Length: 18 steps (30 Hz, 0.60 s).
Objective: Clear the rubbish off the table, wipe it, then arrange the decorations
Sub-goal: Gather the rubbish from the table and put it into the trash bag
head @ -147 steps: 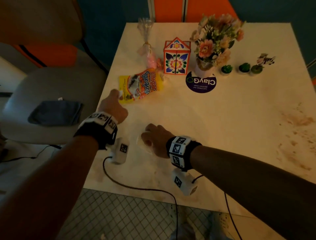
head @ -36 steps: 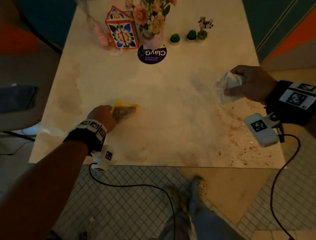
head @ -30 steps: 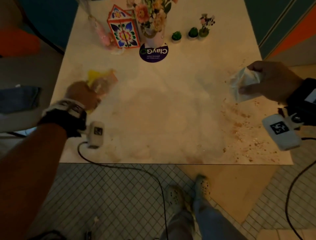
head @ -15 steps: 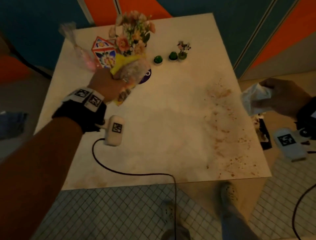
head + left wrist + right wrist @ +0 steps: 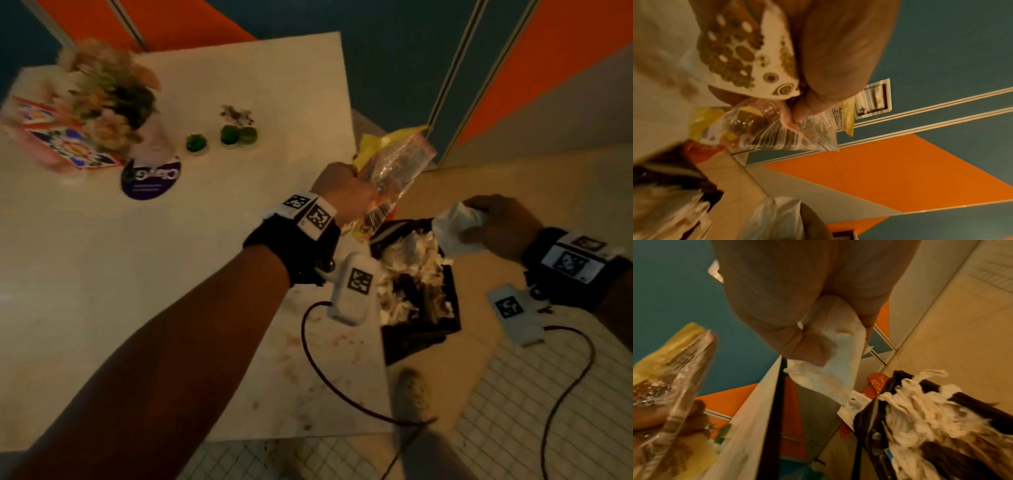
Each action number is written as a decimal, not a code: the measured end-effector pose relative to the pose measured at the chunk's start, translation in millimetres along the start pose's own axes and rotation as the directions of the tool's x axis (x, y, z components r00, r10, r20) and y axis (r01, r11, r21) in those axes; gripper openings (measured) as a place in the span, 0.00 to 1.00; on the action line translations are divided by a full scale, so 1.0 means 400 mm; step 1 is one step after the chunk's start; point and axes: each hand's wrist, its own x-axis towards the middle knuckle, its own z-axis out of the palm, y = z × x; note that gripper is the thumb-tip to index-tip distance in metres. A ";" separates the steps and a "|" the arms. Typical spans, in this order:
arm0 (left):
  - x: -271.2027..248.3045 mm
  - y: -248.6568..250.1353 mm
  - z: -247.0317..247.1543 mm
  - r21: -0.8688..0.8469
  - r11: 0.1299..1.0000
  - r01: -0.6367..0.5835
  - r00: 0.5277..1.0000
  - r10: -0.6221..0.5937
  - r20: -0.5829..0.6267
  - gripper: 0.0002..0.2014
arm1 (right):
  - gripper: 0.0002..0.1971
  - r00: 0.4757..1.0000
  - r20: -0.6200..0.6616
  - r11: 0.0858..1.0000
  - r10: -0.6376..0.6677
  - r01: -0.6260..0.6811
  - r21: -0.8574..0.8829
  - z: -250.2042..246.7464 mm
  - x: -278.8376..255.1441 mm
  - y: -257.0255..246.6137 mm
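Both hands have left the table: the left hand (image 5: 342,195) grips the snack wrapper (image 5: 394,171) and the right hand (image 5: 496,222) pinches the crumpled tissue (image 5: 452,229) over the full bin (image 5: 416,294) beside the table's right edge, ready to drop them.

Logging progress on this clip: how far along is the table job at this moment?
Clearing is nearly done. The left hand grips the snack wrapper and the right hand grips a crumpled tissue, both over the bin. Left: wiping the stains off the table, then arranging the decorations.
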 end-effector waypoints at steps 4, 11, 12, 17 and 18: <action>0.087 0.005 0.216 0.077 0.990 0.114 0.990 -0.119 0.069 0.14 | 0.29 0.991 0.131 0.997 0.034 -0.042 0.057 0.040 0.090 0.138; 0.174 -0.135 0.442 0.320 0.885 0.339 0.883 -0.417 0.215 0.37 | 0.22 0.975 0.207 0.989 0.083 -0.106 0.100 0.178 0.173 0.271; 0.177 -0.150 0.465 0.353 0.874 0.333 0.889 -0.416 0.191 0.41 | 0.23 0.974 0.212 0.989 0.083 -0.107 0.104 0.196 0.188 0.282; 0.221 -0.201 0.595 0.543 0.753 0.371 0.866 -0.492 0.090 0.28 | 0.21 0.964 0.254 0.993 0.077 -0.097 0.066 0.273 0.278 0.322; 0.241 -0.225 0.619 0.556 0.747 0.363 0.865 -0.493 0.098 0.28 | 0.21 0.965 0.252 0.996 0.070 -0.084 0.043 0.282 0.293 0.325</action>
